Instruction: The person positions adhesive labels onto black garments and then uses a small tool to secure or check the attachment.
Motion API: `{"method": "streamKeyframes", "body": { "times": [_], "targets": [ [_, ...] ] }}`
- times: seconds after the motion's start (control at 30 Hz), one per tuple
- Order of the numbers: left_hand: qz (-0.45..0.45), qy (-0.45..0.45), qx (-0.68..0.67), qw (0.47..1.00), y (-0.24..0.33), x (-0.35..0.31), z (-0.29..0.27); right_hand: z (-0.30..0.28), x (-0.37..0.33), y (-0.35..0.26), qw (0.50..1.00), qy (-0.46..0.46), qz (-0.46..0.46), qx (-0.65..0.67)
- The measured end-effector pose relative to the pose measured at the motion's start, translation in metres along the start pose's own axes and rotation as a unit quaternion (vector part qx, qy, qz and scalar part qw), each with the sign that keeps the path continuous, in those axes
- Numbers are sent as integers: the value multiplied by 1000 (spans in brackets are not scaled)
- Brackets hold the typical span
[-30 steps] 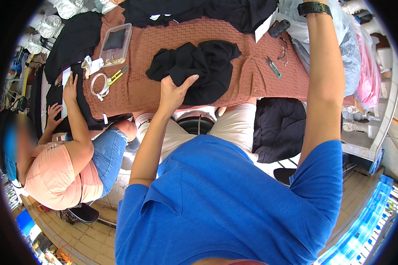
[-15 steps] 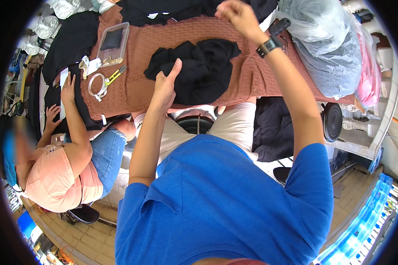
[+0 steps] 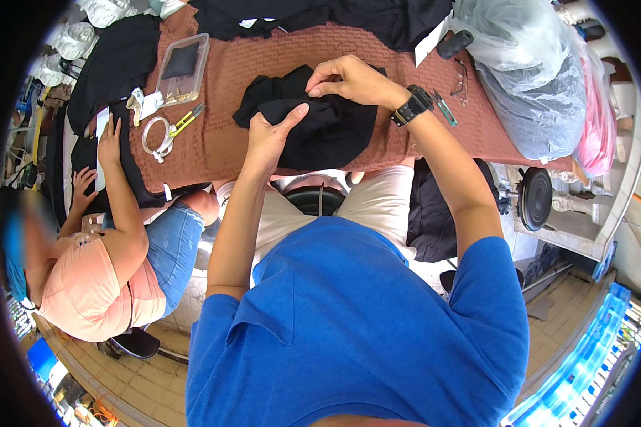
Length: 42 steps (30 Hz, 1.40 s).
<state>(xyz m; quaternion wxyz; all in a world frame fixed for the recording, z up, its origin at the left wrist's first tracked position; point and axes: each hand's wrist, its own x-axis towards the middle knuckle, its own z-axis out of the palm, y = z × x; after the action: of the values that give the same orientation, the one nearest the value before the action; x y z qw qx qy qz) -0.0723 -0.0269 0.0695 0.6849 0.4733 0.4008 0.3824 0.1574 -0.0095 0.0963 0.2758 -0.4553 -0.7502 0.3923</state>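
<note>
A bunched black cloth (image 3: pixel 335 135) lies on the table's near half. My left hand (image 3: pixel 269 139) grips its left edge, thumb up and fingers tucked into the fabric. Just above the cloth is my right hand (image 3: pixel 343 80), thumb and forefinger pinched together. Whatever sits in that pinch is too small to make out. Right of this hand lie small green-handled snips (image 3: pixel 445 108) and a pair of glasses (image 3: pixel 463 82). A black thread spool (image 3: pixel 454 44) rests beyond them, beside a white card (image 3: pixel 432 41).
A brown cloth (image 3: pixel 199 153) covers the table. At left are a clear box (image 3: pixel 205 53) with a black pad, yellow snips (image 3: pixel 186 121) and a clear ring (image 3: pixel 149 135). Plastic bags (image 3: pixel 530 78) fill the right end. A seated person (image 3: pixel 107 285) works at left; black fabric (image 3: pixel 320 18) lies behind.
My right hand has come down and nearer, from the far side of the table to just above the black cloth. My left hand stays on the cloth, its thumb tilted more to the right.
</note>
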Motion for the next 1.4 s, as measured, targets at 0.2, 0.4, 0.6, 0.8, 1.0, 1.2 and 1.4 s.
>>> {"method": "streamKeyframes", "body": {
  "times": [0.2,0.4,0.6,0.8,1.0,1.2,1.4],
  "targets": [
    [-8,-18,68,997,6,0,2,1,-3,-11,999,39,-16,-8],
    [-8,-29,96,995,-15,6,2,9,-2,7,987,96,-87,-90],
    [22,5,282,959,-6,-7,-58,-2,-47,24,940,295,-51,-165],
    [92,148,445,879,54,-37,-65,-5,-173,107,703,501,235,-447],
    [226,97,426,871,14,14,-29,7,-185,125,719,492,261,-415],
    [268,87,471,836,-4,44,-33,-2,-188,121,734,538,331,-249],
    [154,95,357,916,-7,46,-55,32,-115,28,772,597,203,-77]
  ]
}}
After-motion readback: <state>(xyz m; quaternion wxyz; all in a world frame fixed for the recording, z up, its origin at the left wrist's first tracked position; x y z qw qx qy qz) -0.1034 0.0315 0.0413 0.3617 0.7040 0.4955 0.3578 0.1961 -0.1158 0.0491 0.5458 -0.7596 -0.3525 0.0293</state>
